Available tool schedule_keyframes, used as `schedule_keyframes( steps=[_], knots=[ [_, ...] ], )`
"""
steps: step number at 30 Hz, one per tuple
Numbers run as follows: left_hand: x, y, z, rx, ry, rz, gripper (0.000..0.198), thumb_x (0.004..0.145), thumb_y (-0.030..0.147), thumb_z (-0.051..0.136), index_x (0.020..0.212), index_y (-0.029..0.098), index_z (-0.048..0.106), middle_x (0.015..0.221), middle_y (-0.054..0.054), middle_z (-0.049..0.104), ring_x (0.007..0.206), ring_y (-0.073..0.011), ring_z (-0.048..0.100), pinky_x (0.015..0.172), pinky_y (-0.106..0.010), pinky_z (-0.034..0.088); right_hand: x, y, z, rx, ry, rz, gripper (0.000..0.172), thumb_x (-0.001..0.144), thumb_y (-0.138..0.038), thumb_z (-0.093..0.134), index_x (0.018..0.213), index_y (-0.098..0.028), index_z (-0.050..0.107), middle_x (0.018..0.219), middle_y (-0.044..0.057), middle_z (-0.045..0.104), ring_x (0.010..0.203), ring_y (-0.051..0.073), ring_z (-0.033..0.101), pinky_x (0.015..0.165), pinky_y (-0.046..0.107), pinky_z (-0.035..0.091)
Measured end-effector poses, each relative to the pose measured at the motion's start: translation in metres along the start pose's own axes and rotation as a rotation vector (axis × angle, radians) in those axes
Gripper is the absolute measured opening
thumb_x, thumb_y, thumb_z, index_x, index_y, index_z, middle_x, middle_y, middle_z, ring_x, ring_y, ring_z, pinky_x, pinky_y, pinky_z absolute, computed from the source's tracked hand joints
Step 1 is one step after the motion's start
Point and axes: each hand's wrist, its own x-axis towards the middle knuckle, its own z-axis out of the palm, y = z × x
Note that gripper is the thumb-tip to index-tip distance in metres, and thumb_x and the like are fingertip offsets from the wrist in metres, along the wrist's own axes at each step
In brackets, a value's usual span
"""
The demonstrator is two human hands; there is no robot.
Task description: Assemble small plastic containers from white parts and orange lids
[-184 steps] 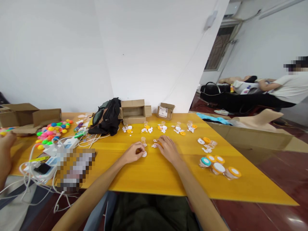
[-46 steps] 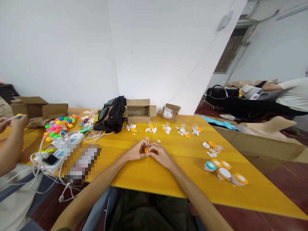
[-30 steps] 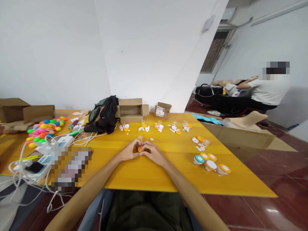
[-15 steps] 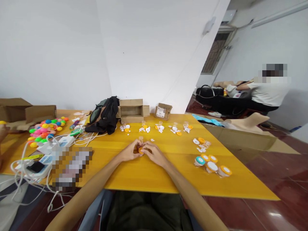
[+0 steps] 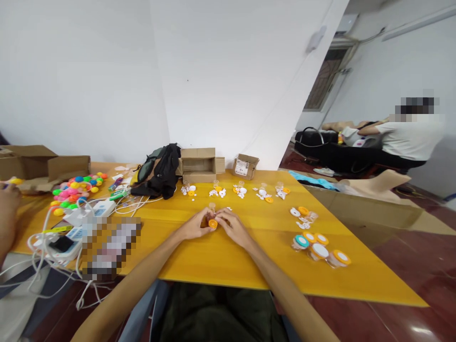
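My left hand [image 5: 194,226] and my right hand [image 5: 231,227] meet over the middle of the yellow table [image 5: 228,259]. Between their fingertips is a small orange lid [image 5: 213,223], and both hands pinch it; it seems to sit on a small jar that the fingers hide. Just beyond them stands a small clear jar [image 5: 212,207] with a few white pieces beside it.
Small groups of white and orange pieces [image 5: 242,191] line the far side. Several closed jars with orange and teal lids [image 5: 320,247] lie at right. Cardboard boxes [image 5: 199,164], a black bag [image 5: 160,171], coloured balls [image 5: 76,187] and cables [image 5: 53,237] fill the left. Another person's hand [image 5: 7,209] is at far left.
My hands have come together from lying apart on the table and now pinch the orange lid. Over the last second they have barely moved; only the view has shifted.
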Motion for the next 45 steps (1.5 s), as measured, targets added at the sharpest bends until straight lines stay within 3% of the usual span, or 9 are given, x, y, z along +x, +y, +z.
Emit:
schedule_keyframes(
  steps=[17, 25, 38, 45],
  knots=[
    [-0.001, 0.006, -0.002, 0.042, 0.019, -0.013, 0.028, 0.077, 0.036, 0.072, 0.095, 0.021, 0.057, 0.084, 0.0, 0.058, 0.076, -0.0148, 0.05, 0.078, -0.029, 0.046, 0.0, -0.002, 0.0, -0.008, -0.053, 0.015, 0.017, 0.092, -0.027, 0.057, 0.085, -0.026, 0.073, 0.094, 0.004, 0.066, 0.091, 0.02, 0.063, 0.085, 0.034, 0.05],
    [0.0, -0.003, 0.0, -0.002, 0.009, 0.01, 0.032, 0.078, 0.039, 0.071, 0.097, 0.019, 0.055, 0.089, -0.001, 0.057, 0.078, -0.0146, 0.05, 0.078, -0.029, 0.045, -0.001, -0.004, -0.001, -0.026, -0.09, -0.009, 0.016, 0.092, -0.027, 0.059, 0.086, -0.026, 0.074, 0.098, 0.005, 0.065, 0.094, 0.02, 0.063, 0.087, 0.034, 0.05],
    [-0.001, -0.004, -0.001, 0.133, 0.035, 0.055, 0.025, 0.08, 0.034, 0.069, 0.096, 0.021, 0.055, 0.097, -0.004, 0.059, 0.091, -0.0189, 0.054, 0.089, -0.034, 0.043, -0.002, -0.007, -0.002, -0.075, -0.11, -0.023, 0.008, 0.088, -0.025, 0.064, 0.086, -0.026, 0.072, 0.099, 0.005, 0.066, 0.094, 0.021, 0.064, 0.085, 0.034, 0.051],
    [0.0, -0.006, -0.001, 0.118, 0.028, 0.063, 0.026, 0.08, 0.036, 0.069, 0.096, 0.02, 0.056, 0.095, -0.004, 0.06, 0.088, -0.0187, 0.054, 0.088, -0.033, 0.043, -0.002, -0.008, -0.005, -0.103, -0.132, -0.047, 0.015, 0.091, -0.023, 0.058, 0.087, -0.026, 0.071, 0.1, 0.005, 0.067, 0.093, 0.021, 0.064, 0.084, 0.034, 0.051]
  ],
)
